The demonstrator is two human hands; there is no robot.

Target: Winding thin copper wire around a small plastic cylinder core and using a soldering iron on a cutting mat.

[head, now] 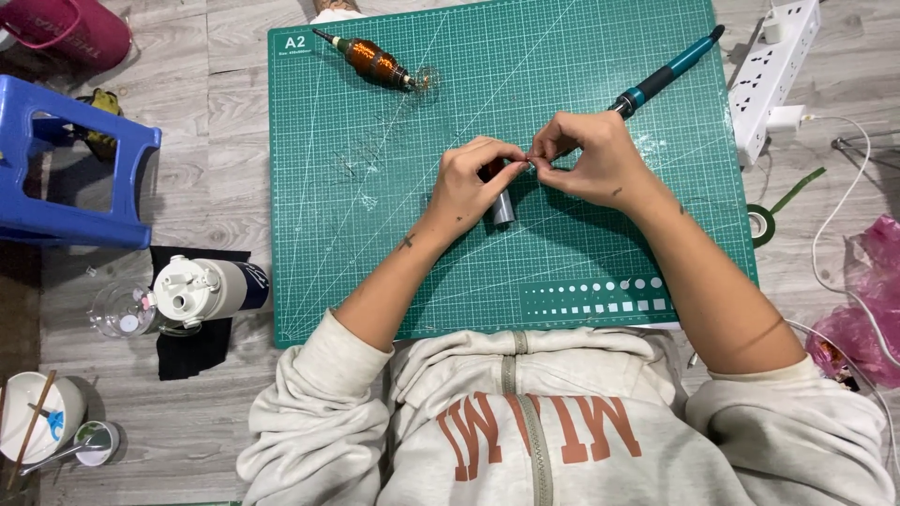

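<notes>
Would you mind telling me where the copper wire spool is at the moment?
In the head view, the copper wire spool lies near the far left corner of the green cutting mat, beyond the left hand, untouched by either hand.

The green mat (pixel 356 272) lies open left of the hands. A copper coil (pixel 373 62) and teal tool (pixel 667 73) block its far edge

A short grey metal cylinder with a dark red upper part (pixel 502 201) stands tilted over the middle of the green gridded cutting mat (pixel 394 272), its grey end pointing toward the person. Its top is hidden inside the left hand (pixel 469 183). A thin coppery wire end (pixel 532 162) sits pinched between the fingertips of both hands, the right hand (pixel 595 159) touching the left there.
</notes>
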